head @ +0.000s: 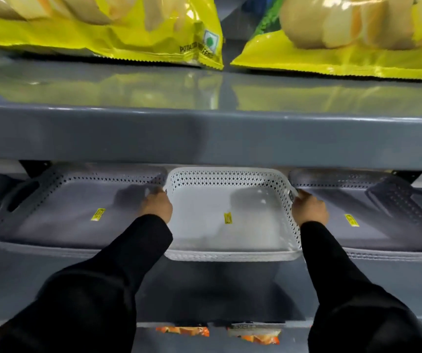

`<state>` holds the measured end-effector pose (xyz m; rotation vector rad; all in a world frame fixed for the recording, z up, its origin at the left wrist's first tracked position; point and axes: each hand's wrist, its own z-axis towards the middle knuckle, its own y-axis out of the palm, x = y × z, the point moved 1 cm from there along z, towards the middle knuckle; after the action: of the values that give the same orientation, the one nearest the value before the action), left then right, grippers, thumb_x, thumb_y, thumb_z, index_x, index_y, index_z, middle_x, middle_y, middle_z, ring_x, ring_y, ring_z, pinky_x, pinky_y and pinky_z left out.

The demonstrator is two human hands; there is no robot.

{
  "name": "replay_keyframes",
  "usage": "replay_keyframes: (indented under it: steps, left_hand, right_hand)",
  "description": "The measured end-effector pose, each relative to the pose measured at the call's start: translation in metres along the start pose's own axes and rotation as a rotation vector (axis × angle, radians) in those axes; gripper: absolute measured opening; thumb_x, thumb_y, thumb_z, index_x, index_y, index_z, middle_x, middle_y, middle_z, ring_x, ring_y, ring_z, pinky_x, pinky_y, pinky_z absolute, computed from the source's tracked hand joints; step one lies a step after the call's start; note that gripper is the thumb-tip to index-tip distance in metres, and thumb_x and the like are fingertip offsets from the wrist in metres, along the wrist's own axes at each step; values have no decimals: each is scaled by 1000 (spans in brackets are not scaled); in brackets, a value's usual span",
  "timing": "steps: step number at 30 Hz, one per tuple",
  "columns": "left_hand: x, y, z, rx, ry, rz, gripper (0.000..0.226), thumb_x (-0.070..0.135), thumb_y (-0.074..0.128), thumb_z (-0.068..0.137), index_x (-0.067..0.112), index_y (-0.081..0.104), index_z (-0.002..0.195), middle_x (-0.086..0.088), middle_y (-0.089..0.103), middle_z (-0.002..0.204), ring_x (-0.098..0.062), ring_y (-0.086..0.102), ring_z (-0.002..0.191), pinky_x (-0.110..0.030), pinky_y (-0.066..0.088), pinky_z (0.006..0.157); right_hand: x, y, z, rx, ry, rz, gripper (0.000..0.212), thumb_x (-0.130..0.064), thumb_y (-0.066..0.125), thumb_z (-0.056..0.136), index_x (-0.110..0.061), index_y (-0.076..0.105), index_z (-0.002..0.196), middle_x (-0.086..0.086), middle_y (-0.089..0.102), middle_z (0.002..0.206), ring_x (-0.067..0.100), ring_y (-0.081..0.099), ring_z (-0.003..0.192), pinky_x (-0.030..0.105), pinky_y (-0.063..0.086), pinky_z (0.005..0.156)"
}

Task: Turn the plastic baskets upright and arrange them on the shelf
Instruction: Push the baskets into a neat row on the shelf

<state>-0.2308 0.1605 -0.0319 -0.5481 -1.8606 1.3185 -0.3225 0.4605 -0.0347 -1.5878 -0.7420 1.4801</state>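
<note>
lowest shelf: orange snack packets are showing at the bottom edge, well below the white basket and nearest the camera.
sleeves: two black sleeves are reaching up from the near edge toward the white basket, one on each side of it.
middle shelf: the grey shelf is carrying the three baskets; its bare front strip is lying just in front of the white basket.
white basket: the white basket is sitting upright on the middle shelf, open side up, between the two grey baskets, with a yellow sticker on its floor.
left hand: the left hand is resting at the white basket's left rim; its fingers are curling over that rim, closed on it.
right hand: the right hand is resting at the white basket's right rim; its fingers are wrapping onto the rim near the handle slot, closed on it.
left grey basket: a grey basket is standing upright just left of the white basket, rims touching or nearly so, sticker on its floor.
right grey basket: another grey basket is standing upright just right of the white basket, with a darker perforated piece lying in its far right part.
upper shelf: a grey upper shelf is hanging over the far part of the white basket, hiding its back edge.
chip bags: two yellow chip bags are lying on the upper shelf, above and beyond the white basket.
</note>
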Motion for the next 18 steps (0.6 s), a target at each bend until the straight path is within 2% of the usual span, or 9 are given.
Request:
replay_keyframes:
  steps: [6, 12, 18]
  left_hand:
    - [0, -2, 12, -43, 67, -47, 44, 4, 28, 100, -3, 30, 143, -28, 50, 136, -39, 53, 123, -42, 44, 99]
    - [-4, 4, 1, 6, 65, -62, 54, 4, 27, 100, 8, 16, 152, -28, 53, 130, -39, 55, 117, -40, 46, 94]
    - [-4, 5, -11, 41, 45, -91, 52, 1, 29, 98, 7, 25, 149, -26, 53, 131, -40, 52, 121, -41, 44, 97]
  right_hand:
    - [-6, 0, 5, 8, 20, -36, 37, -18, 38, 97, -15, 56, 129, 23, 60, 127, 38, 57, 116, 41, 45, 94]
    - [-5, 0, 1, 2, 31, -15, 35, -22, 40, 98, -15, 57, 128, 22, 62, 125, 37, 57, 114, 38, 46, 92]
    - [3, 1, -11, 37, 24, -10, 33, -21, 40, 98, -14, 61, 123, 23, 66, 115, 37, 60, 107, 38, 47, 87]
